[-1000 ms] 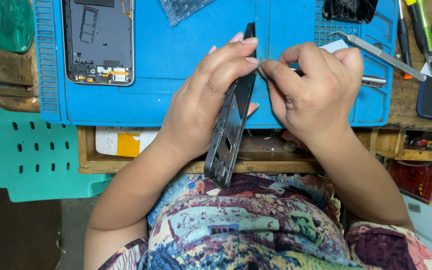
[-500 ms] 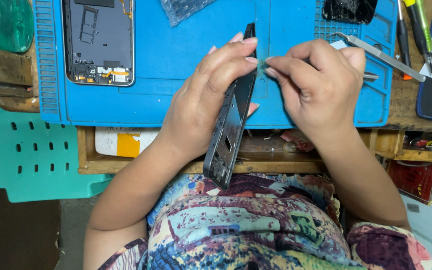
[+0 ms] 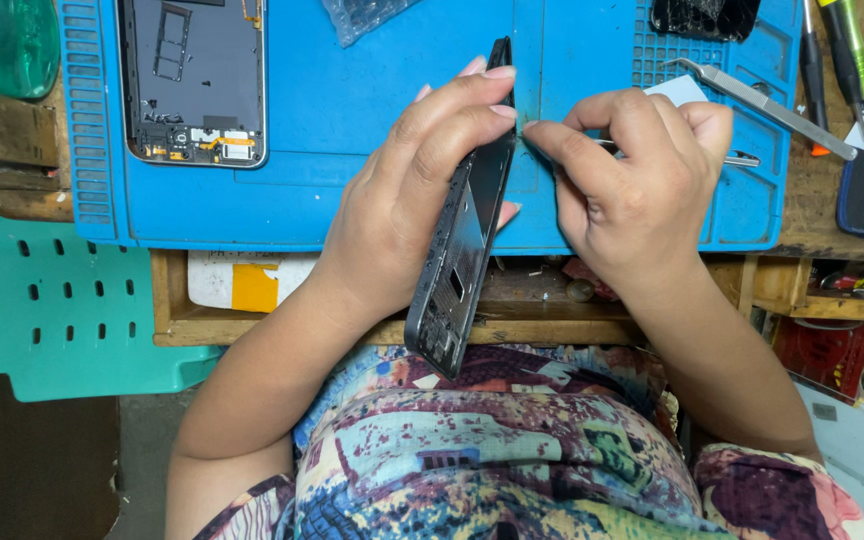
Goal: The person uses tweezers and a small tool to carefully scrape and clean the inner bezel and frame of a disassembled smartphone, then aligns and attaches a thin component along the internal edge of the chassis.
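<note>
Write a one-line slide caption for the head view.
Left hand holds a black phone frame on edge over a blue mat; right hand pinches its edge.

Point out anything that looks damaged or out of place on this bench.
The dark screen piece at the far edge of the blue mat looks cracked. An opened phone lies back-off on the mat, its insides bare. The left hand holds a black phone frame on edge while the right hand picks at its rim.

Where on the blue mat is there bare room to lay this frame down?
Bare mat lies between the opened phone and the left hand holding the phone frame. The right side is crowded: tweezers, cracked screen, right hand.
</note>
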